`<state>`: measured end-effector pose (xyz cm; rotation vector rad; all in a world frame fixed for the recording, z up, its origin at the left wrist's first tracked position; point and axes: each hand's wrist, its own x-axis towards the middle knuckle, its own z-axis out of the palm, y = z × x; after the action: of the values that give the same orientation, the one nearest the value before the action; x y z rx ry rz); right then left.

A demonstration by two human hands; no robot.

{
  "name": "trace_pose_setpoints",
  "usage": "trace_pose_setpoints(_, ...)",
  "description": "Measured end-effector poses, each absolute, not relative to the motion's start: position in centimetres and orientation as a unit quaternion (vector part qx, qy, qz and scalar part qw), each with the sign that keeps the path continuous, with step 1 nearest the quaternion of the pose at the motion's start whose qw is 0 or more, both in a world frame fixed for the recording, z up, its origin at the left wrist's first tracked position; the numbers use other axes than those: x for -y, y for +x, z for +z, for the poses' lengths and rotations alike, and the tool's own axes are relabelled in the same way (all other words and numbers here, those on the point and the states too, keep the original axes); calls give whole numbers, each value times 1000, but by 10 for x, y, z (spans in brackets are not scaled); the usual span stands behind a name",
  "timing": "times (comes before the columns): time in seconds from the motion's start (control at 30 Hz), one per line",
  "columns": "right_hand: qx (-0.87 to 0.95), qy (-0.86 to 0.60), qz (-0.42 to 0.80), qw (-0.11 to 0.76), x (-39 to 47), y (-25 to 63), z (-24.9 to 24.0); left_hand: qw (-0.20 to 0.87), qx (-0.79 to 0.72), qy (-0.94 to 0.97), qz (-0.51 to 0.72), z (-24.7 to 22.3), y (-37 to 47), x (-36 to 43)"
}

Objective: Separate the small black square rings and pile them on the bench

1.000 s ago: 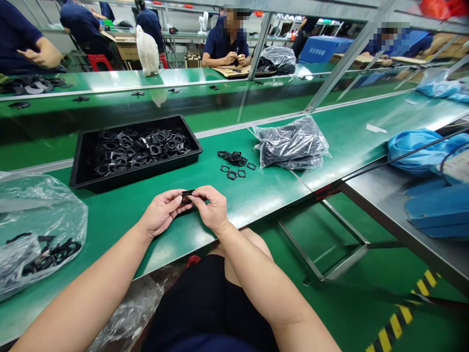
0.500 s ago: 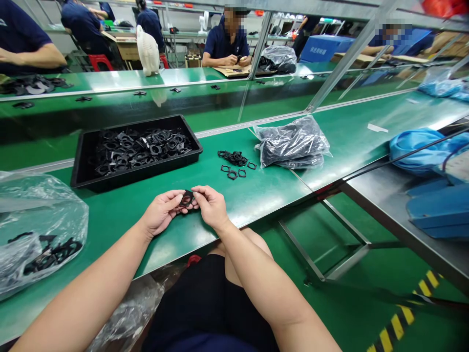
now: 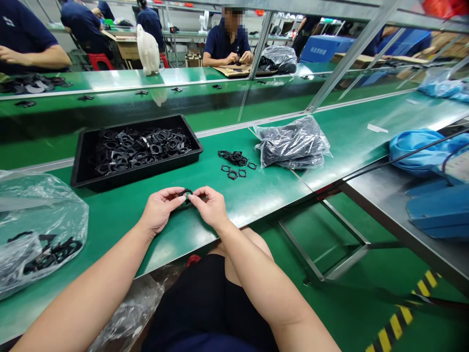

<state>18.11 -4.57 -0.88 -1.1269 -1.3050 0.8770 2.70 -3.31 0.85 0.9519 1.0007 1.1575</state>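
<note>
Between my fingertips, just above the green table (image 3: 256, 195), is a small black ring-shaped part (image 3: 186, 192). My left hand (image 3: 160, 208) pinches its left side and my right hand (image 3: 211, 206) pinches its right side. Behind my hands to the left, a black tray (image 3: 137, 178) holds a heap of black parts (image 3: 146, 146). A small pile of black rings (image 3: 234, 157) lies beyond my right hand, with several loose rings (image 3: 232, 174) in front of it. To the right of that pile lies a clear bag of black parts (image 3: 293, 142).
An open plastic bag (image 3: 44, 195) with black parts is at the left. Behind a low rail, small parts lie on a green belt (image 3: 120, 102). Several people sit across it. A metal post (image 3: 344, 63) slants at the right, near a steel side table (image 3: 388, 215).
The ring-shaped part has tilted between my fingers and appears slightly higher. My left fingers have closed in around it. Small parts on the belt have shifted slightly right.
</note>
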Motion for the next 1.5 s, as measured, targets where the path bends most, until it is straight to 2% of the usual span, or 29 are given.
trace_pose_setpoints(0.1, 590, -470, 280, 594, 48, 182, -6, 604, -445, 432, 500, 5, 26, 32)
trace_pose_setpoints(0.2, 604, -449, 244, 611, 50, 182, -4, 591, -453, 456, 488, 2, 25, 33)
trace_pose_setpoints(1.1, 659, -408, 200, 599, 50, 184, -3, 546, -450, 515, 484, -1, 24, 35)
trace_pose_setpoints(1.23, 650, -408, 238, 596, 51, 184, -3, 525, -455, 548, 465, 3, 23, 36)
trace_pose_setpoints(1.33, 607, -422, 321, 592, 50, 183, -6, 511, -457, 579, 441, 6, 24, 36)
trace_pose_setpoints(1.5, 533, -427, 434, 588, 44, 183, -10, 560, -442, 523, 467, 6, 29, 36)
